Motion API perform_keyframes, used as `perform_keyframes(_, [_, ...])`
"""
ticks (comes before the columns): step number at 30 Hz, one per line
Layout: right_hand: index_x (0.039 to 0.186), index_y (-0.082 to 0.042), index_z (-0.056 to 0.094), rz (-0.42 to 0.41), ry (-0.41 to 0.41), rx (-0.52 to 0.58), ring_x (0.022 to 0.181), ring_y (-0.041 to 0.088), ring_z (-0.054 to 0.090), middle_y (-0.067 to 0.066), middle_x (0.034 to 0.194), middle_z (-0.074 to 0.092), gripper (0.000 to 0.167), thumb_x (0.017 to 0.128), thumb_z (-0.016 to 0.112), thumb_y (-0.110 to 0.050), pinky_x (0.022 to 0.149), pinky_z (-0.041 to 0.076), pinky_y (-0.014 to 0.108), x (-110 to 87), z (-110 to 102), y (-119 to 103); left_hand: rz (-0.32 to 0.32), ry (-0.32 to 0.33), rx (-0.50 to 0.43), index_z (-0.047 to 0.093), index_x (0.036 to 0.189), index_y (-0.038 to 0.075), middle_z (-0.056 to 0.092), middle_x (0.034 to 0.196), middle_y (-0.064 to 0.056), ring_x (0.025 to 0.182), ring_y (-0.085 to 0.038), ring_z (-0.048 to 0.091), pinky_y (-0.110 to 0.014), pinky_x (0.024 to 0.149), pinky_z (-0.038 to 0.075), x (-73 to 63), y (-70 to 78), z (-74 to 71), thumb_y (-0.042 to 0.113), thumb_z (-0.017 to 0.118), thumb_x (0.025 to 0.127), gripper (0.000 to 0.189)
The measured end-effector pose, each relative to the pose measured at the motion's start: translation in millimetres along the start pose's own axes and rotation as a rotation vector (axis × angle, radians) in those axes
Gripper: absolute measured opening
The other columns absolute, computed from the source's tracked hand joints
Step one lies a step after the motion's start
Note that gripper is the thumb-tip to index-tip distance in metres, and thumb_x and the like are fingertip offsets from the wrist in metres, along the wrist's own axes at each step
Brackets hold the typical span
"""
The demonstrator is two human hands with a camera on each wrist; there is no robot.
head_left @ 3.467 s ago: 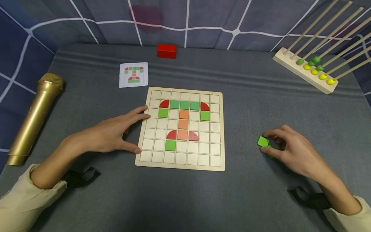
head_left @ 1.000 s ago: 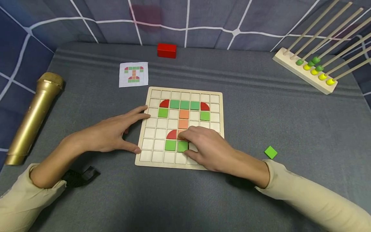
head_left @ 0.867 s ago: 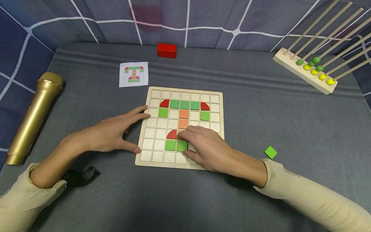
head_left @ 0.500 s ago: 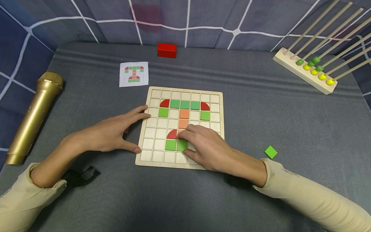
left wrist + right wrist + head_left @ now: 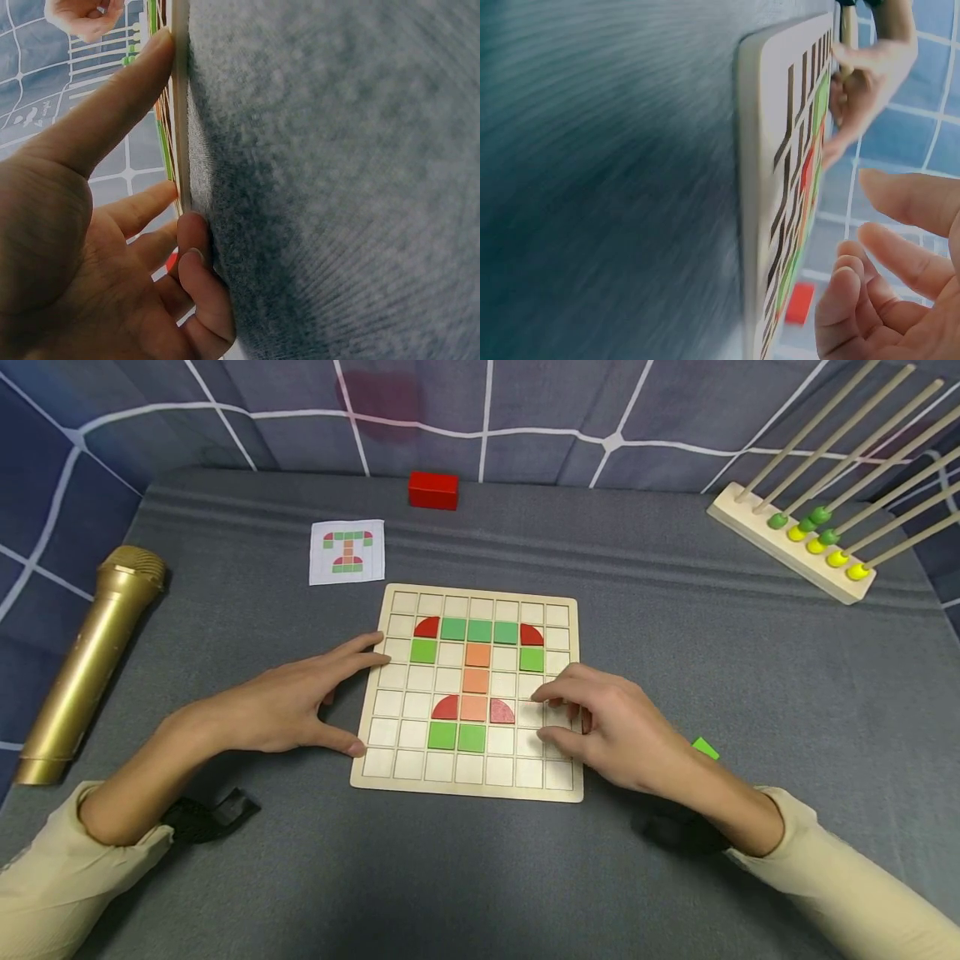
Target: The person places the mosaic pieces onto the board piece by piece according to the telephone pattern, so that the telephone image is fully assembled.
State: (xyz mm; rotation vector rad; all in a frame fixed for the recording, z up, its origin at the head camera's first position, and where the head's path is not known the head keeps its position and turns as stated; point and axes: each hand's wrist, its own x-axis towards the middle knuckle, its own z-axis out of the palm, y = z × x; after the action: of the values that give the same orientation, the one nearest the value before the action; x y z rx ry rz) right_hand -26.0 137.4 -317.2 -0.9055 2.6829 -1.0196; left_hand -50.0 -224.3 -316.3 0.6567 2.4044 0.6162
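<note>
A square wooden grid board (image 5: 558, 781) lies on the dark cloth, with red quarter-circle, green and orange tiles set in its cells. My left hand (image 5: 292, 706) touches the board's left edge with thumb and fingertips spread along it; the left wrist view shows the thumb (image 5: 124, 105) straight against the rim. Over the board's right side hovers my right hand (image 5: 618, 727), thumb and index finger apart with nothing between them. Two green square tiles (image 5: 471, 738) sit side by side under the lowest orange tile. A loose green tile (image 5: 705, 747) on the cloth is partly covered by my right wrist.
Behind the board lie a pattern card (image 5: 347, 552) showing a tile figure and a red block (image 5: 432, 491). A gold microphone (image 5: 90, 668) lies at far left. At back right stands a wooden bead rack (image 5: 791, 543) with tall rods and green and yellow beads.
My right hand took a green tile from the cloth, set it beside the other in the lower row, let go and drew back right. My left hand stays at the board's edge.
</note>
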Motion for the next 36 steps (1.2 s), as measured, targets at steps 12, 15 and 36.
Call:
perform_keyframes(12, [0.106,-0.010,0.073,0.104,0.130,-0.049,0.072,0.008,0.050,-0.004,0.091,0.061,0.034,0.076,0.084,-0.001,0.060,0.039,0.020,-58.6,-38.0,42.5,-0.004,0.001,-0.008,0.031,0.155,0.020,0.010,0.164,0.003,0.080,-0.015,0.047,-0.036,0.072,0.036,-0.2,1.6,-0.1,0.054,0.081,0.076,0.099])
perform_keyframes(15, [0.108,-0.009,0.072,0.143,0.136,-0.079,0.071,0.006,0.049,-0.004,0.090,0.059,0.036,0.075,0.084,0.000,0.060,0.038,0.019,-76.0,-45.3,53.2,0.001,0.003,-0.013,0.031,0.155,0.020,0.010,0.164,0.001,0.081,-0.015,0.046,-0.036,0.072,0.036,0.0,1.8,-0.3,0.055,0.080,0.076,0.099])
perform_keyframes(36, [0.100,-0.012,0.073,0.288,0.111,-0.210,0.075,0.005,0.047,-0.006,0.087,0.057,0.029,0.074,0.087,-0.011,0.062,0.037,0.017,-118.7,-52.3,77.9,-0.001,0.001,-0.011,0.029,0.155,0.018,0.009,0.164,-0.001,0.086,-0.016,0.048,-0.036,0.073,0.037,0.3,1.3,0.5,0.054,0.081,0.076,0.101])
